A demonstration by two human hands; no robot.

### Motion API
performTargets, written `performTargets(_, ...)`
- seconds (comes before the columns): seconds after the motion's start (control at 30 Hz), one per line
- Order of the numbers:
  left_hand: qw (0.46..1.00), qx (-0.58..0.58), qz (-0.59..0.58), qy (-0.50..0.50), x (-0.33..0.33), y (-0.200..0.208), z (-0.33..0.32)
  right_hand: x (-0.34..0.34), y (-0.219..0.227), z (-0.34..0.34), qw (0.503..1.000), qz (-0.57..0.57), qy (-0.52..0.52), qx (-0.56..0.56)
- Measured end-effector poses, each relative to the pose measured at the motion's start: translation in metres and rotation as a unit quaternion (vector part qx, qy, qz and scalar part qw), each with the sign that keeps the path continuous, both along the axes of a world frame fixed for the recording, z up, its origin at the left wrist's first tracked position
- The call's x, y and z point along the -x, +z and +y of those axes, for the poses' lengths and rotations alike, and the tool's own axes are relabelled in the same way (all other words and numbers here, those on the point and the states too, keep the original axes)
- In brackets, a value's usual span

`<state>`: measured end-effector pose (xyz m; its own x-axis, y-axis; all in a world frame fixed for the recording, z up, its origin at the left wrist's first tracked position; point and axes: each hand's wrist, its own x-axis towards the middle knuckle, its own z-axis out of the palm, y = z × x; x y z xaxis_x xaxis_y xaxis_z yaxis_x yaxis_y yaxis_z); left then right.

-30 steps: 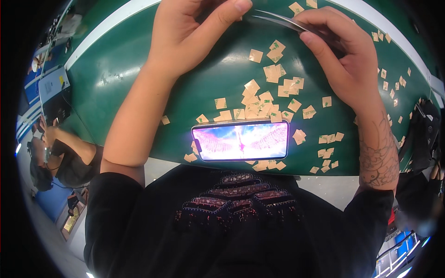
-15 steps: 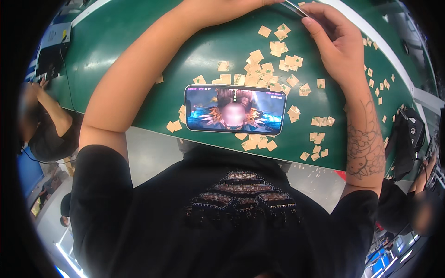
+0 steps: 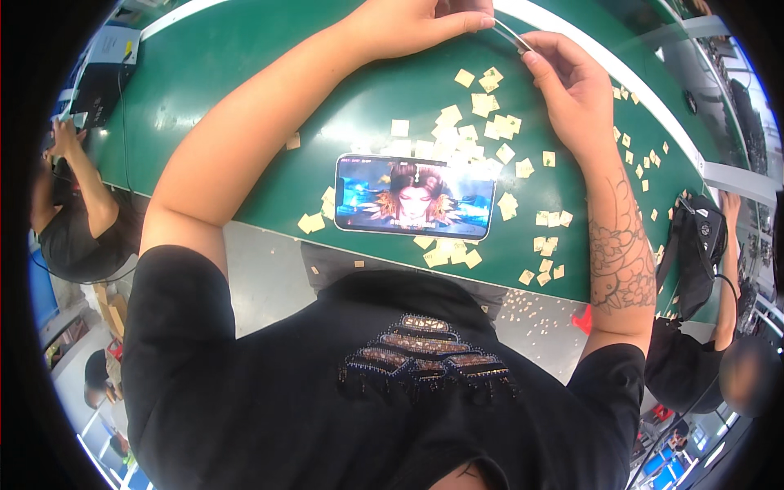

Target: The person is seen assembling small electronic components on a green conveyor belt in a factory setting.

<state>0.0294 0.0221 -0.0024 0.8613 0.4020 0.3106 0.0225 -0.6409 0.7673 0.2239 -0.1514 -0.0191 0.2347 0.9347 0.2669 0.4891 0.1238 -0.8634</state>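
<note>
Right hand [image 3: 576, 88] has a curled pinch on the tweezers [image 3: 512, 36], up past the phone [image 3: 414, 198]; left hand [image 3: 437, 28]'s at their tip, can't tell if it's gripping anything. Looks midway: loose paper squares [image 3: 483, 104] lie around the phone, no telling what's left.

Lit phone [image 3: 415, 197] and black bag [image 3: 696, 251]

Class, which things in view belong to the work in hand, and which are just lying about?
Likely in use:
metal tweezers in the right hand, tips at the left hand;
pale squares on the green table.

Likely just lying about:
lit phone;
black bag at right.
</note>
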Motion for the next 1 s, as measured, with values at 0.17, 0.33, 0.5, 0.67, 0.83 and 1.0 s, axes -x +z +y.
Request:
performTargets(0.17,1.0,0.013,-0.005,0.007,0.003,0.004,-0.002,0.004,0.007,-0.003,1.0,-0.01,-0.019,0.009)
performTargets(0.33,0.997,0.06,0.002,-0.043,0.005,0.001,0.004,0.004,0.004,-0.001,1.0,0.014,-0.002,-0.003)
performTargets(0.5,0.994,0.095,-0.005,-0.047,-0.001,0.007,0.0,0.0,0.012,-0.003,1.0,0.013,-0.007,0.001)
performTargets(0.67,0.99,0.139,0.01,-0.023,0.002,-0.001,-0.001,0.0,0.018,-0.007,0.996,-0.084,-0.004,0.008)
performTargets(0.83,0.977,0.206,-0.045,-0.008,0.013,-0.01,0.01,0.007,0.017,-0.003,0.999,0.03,0.01,0.017)
performTargets(1.0,0.986,0.155,-0.057,0.032,0.012,-0.013,0.015,0.001,0.009,0.001,0.998,-0.057,0.003,-0.038)
